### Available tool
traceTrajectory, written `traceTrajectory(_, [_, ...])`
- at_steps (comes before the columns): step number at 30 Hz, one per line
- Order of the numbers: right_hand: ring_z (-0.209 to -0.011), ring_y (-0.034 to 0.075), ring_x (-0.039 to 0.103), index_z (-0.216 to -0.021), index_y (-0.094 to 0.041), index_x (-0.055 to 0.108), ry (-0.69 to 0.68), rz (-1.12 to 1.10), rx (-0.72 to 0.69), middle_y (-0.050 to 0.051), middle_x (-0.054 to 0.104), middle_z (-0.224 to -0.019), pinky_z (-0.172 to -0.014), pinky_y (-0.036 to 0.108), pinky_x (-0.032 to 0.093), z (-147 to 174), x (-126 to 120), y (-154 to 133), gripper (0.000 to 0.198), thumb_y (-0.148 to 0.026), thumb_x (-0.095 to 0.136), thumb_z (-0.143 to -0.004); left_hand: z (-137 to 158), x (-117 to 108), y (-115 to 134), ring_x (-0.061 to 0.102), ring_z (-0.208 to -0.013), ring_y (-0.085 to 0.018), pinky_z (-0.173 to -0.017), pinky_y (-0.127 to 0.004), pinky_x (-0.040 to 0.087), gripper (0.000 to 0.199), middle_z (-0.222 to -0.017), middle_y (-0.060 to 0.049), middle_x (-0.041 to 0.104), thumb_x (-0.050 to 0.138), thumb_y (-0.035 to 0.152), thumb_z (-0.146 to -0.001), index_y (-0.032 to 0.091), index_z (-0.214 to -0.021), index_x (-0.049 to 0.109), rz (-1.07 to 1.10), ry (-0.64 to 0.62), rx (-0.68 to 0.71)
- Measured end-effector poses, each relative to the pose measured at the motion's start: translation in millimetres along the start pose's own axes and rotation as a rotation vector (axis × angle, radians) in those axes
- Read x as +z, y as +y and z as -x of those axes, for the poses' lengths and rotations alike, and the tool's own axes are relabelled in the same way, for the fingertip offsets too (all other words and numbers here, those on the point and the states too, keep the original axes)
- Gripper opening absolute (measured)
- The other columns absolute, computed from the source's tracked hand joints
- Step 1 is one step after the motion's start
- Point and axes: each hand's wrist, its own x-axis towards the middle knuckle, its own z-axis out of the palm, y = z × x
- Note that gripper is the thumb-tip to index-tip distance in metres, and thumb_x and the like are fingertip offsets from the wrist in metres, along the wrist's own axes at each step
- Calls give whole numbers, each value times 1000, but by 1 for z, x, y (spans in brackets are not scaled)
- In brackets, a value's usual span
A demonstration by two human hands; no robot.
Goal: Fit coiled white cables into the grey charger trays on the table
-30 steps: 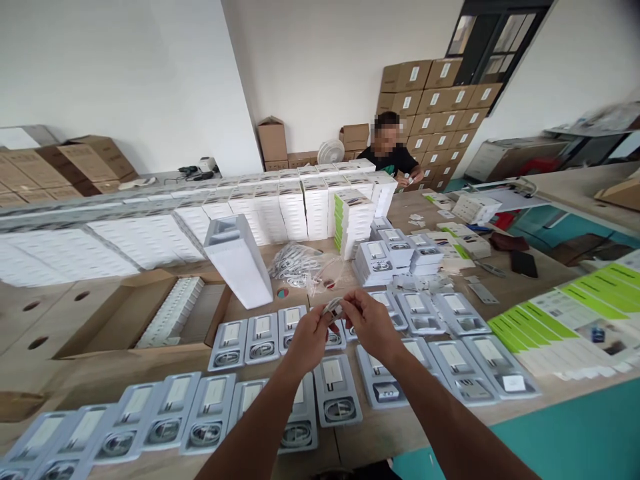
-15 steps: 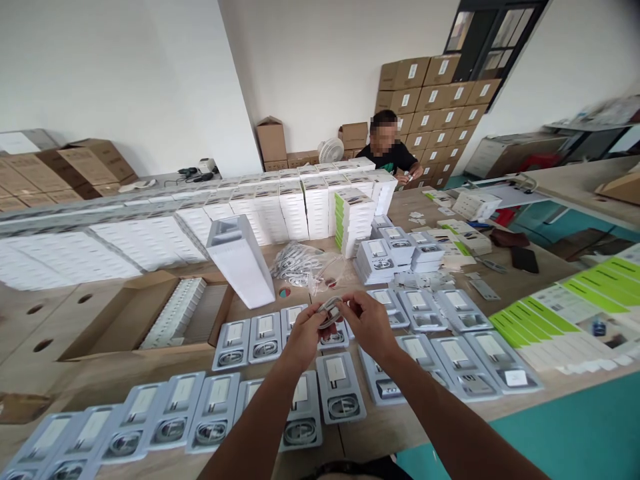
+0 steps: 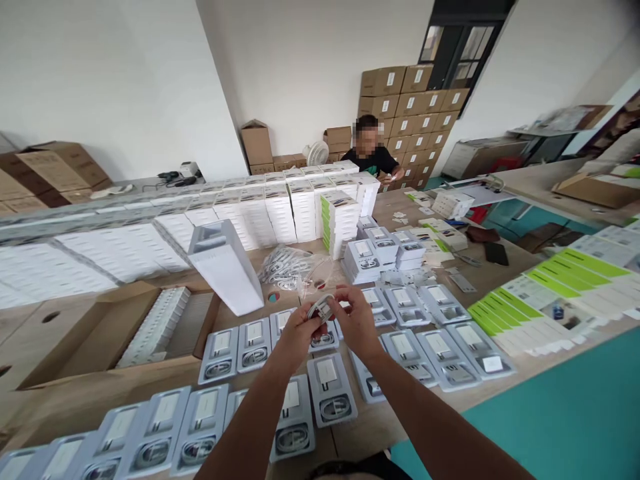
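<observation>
A coiled white cable (image 3: 320, 307) is held up over the table between both hands. My left hand (image 3: 301, 327) is closed around the coil's left side. The fingers of my right hand (image 3: 356, 317) pinch at its right side. Below and around them lie rows of pale grey plastic trays (image 3: 333, 390), many with a white card-like piece and a coiled cable set in their hollows. Behind the hands, a clear plastic bag (image 3: 290, 267) holds more white cables. The fingertips partly hide the held coil.
A tall stack of empty trays (image 3: 227, 267) stands behind left, beside an open cardboard box (image 3: 95, 340) of white pieces. White boxes (image 3: 280, 213) form a wall at the back. Green-and-white packages (image 3: 540, 293) lie right. A co-worker (image 3: 373, 160) sits across the table.
The camera view has turned slightly right, so the scene sits further left. Both hands stay on the cable coil, with only small finger movement.
</observation>
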Motion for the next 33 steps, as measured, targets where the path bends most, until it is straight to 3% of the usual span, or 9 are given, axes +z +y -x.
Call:
traceTrajectory(2, [-77, 15, 61, -108, -20, 59, -30, -74, 24, 5, 63, -98, -56, 24, 51, 2, 4, 5, 25, -30, 59, -85, -1, 0, -2, 48, -60, -9, -54, -21, 33, 13, -69, 2, 54, 59, 14, -71, 16, -85, 61, 56, 14, 6])
traceTrajectory(4, [-79, 15, 61, -111, -21, 60, -51, -31, -39, 5, 65, -97, -61, 25, 52, 4, 7, 9, 25, -26, 57, -87, -2, -1, -4, 48, -60, -8, -56, -20, 36, 15, -72, 2, 55, 62, 17, -72, 16, -87, 62, 116, 22, -2])
traceTrajectory(7, [-90, 17, 61, -100, -22, 69, -36, 121, -171, 5, 67, -100, -73, 28, 51, 10, 5, 12, 16, -23, 59, -87, 0, -4, -9, 52, -64, -9, -61, -21, 42, 26, -78, 1, 59, 69, 35, -75, 17, -92, 63, 97, 97, -72])
traceTrajectory(11, [-90, 16, 62, -93, -22, 72, -66, 128, -259, 4, 70, -91, -84, 28, 49, 17, 3, 15, 12, -22, 65, -84, -1, -16, -21, 58, -76, -13, -68, -24, 49, 46, -86, 0, 64, 75, 53, -66, 19, -94, 63, -75, 306, -160])
traceTrajectory(14, [-84, 14, 63, -97, -22, 72, -122, 161, -205, 3, 69, -89, -80, 25, 49, 22, 2, 18, 15, -21, 62, -85, -2, -25, -28, 58, -73, -15, -67, -26, 50, 45, -80, 1, 61, 69, 56, -71, 19, -97, 61, -190, 181, -162])
traceTrajectory(17, [-75, 12, 62, -93, -21, 72, -138, 156, -58, 1, 68, -83, -72, 23, 48, 26, -2, 21, 14, -18, 65, -81, 1, -30, -31, 54, -64, -16, -62, -28, 47, 42, -70, 2, 56, 57, 59, -80, 19, -95, 61, -437, 48, -89])
traceTrajectory(21, [-67, 11, 59, -91, -20, 70, -273, 79, 133, -2, 67, -74, -63, 21, 45, 27, -18, 35, 14, -23, 69, -77, 4, -29, -36, 53, -62, -17, -63, -28, 43, 37, -62, 2, 55, 43, 52, -91, 21, -99, 61, -750, -54, -7])
traceTrajectory(28, [-57, 13, 58, -82, -17, 67, -370, -101, 362, -2, 64, -66, -56, 25, 47, 40, -53, 71, 13, -27, 68, -74, 9, -4, -58, 57, -63, -15, -58, -25, 43, 38, -75, -2, 64, 42, 47, -92, 20, -114, 58, -655, -152, -92])
traceTrajectory(33, [-61, 14, 60, -80, -17, 67, -405, -35, 373, 0, 67, -69, -60, 26, 48, 48, -81, 89, 11, -26, 66, -73, 10, 9, -77, 64, -70, -17, -57, -25, 47, 38, -83, -5, 66, 48, 45, -90, 18, -113, 60, -557, -171, -224])
